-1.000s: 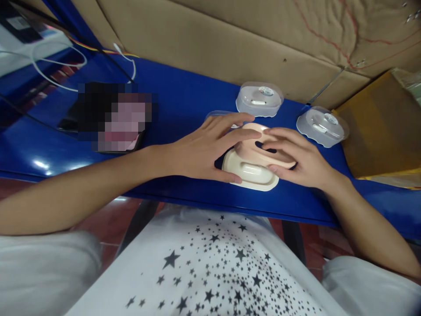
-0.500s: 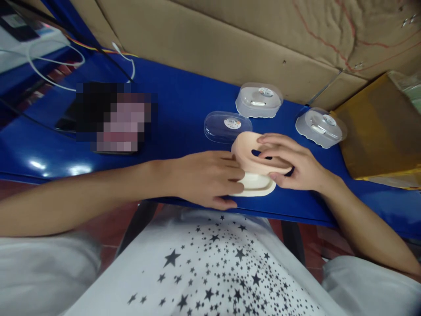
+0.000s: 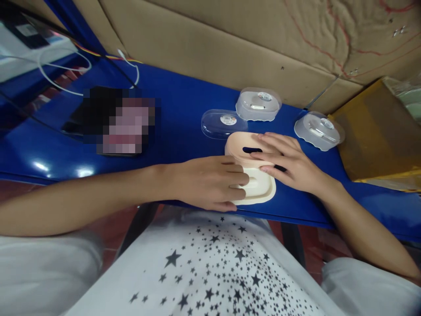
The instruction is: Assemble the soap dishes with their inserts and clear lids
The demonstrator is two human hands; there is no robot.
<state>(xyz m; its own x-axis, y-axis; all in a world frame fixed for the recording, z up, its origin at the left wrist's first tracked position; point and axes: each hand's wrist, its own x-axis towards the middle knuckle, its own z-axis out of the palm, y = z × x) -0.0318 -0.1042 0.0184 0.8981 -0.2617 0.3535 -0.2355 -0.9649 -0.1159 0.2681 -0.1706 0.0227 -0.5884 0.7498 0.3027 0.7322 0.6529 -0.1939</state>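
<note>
Cardboard wall: brown sheeting [image 3: 197, 39] standing up along the far side, red strands running over its right part.
Worktop: the blue worktop [image 3: 177, 101], with two bright glare spots toward its left end.
Clothing: a white shirt [image 3: 210, 263] scattered with dark stars, right up by the near edge.
Box: a brown taped box [image 3: 378, 131] at the right.
Pixelated item: a dark and pink blurred thing [image 3: 126, 127], well left of the hands; I can't make out what it is.
Left hand: the left hand [image 3: 207, 182] reaches over the left end of the cream tray, fingers bent; whether it pinches the rim, I can't tell from here.
Right hand: the right hand [image 3: 296, 166] has the peach cover between spread fingers on top and a thumb at the near edge.
Clear cases: one case [image 3: 258, 103] beyond the cover, another case [image 3: 319, 129] beside the box, both labelled.
Cream tray: the cream tray [image 3: 259, 186] lies near the worktop's front edge.
Peach cover: the slotted peach cover [image 3: 241, 140] is just behind the tray.
Clear lid: a clear lid [image 3: 210, 125] with a round label, left of the first case.
</note>
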